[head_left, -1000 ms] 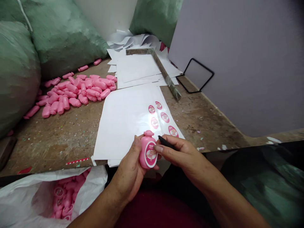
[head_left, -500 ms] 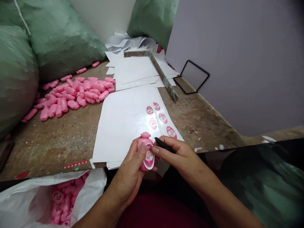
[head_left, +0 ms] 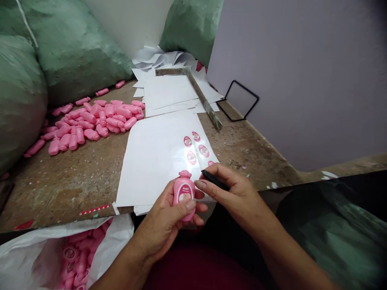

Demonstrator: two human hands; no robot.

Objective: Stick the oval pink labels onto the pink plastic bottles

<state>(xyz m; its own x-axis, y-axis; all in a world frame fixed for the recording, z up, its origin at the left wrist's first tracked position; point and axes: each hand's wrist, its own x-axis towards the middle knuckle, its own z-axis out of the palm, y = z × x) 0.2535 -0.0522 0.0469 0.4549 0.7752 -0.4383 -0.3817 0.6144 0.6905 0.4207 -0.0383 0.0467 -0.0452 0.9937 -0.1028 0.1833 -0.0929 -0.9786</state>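
Observation:
My left hand is wrapped round a small pink bottle, its thumb lying across the front. An oval label marked "BABY" is on the bottle's face, its lower part covered by the thumb. Just right of the bottle, my right hand grips a slim black tool with a pointed tip; its kind is not clear. Beyond both hands lies a white sticker sheet, with several oval pink labels near its right edge.
Loose pink bottles are heaped on the worn wooden table. A white sack below holds labelled bottles. Big green sacks stand behind. An angled bar weighs on stacked sheets; a black wire frame leans at the wall.
My left thumb has slid down the bottle, baring the label's upper part. My right fingers have drawn slightly back from the label, still gripping the black tool. The view has shifted a little.

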